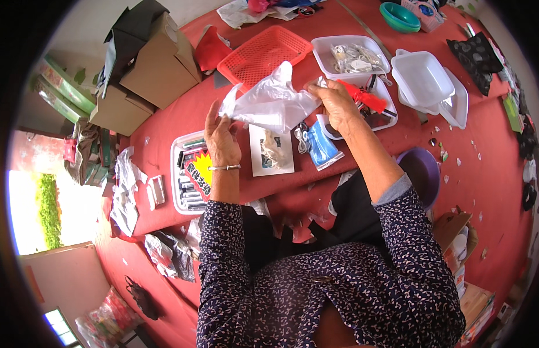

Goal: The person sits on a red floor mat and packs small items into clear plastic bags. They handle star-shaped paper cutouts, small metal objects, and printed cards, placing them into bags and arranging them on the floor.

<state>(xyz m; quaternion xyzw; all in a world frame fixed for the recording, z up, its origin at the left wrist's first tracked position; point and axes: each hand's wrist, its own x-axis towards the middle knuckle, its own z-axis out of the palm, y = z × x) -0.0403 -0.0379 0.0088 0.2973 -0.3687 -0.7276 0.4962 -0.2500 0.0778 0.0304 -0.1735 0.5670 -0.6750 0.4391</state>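
A thin, translucent white plastic bag (269, 104) is stretched in the air between my two hands. My left hand (223, 142), with a bracelet at the wrist, is closed on the bag's left edge. My right hand (338, 104) pinches its upper right corner. Beneath the bag, a bundle of beige cord (272, 149) lies on a flat white card or box (256, 165). Beside it on the red-covered table are a coiled white cable (302, 139) and a blue packet (322, 148). The bag hides part of the table behind it.
A white tray of pens (175, 174) stands left, near a crumpled white bag (127, 191). Behind are a red basket (263, 58) and a white bin (353, 75) of cables. White containers (423, 78) sit right; cardboard boxes (156, 64) stand far left. A purple basin (434, 174) is lower right.
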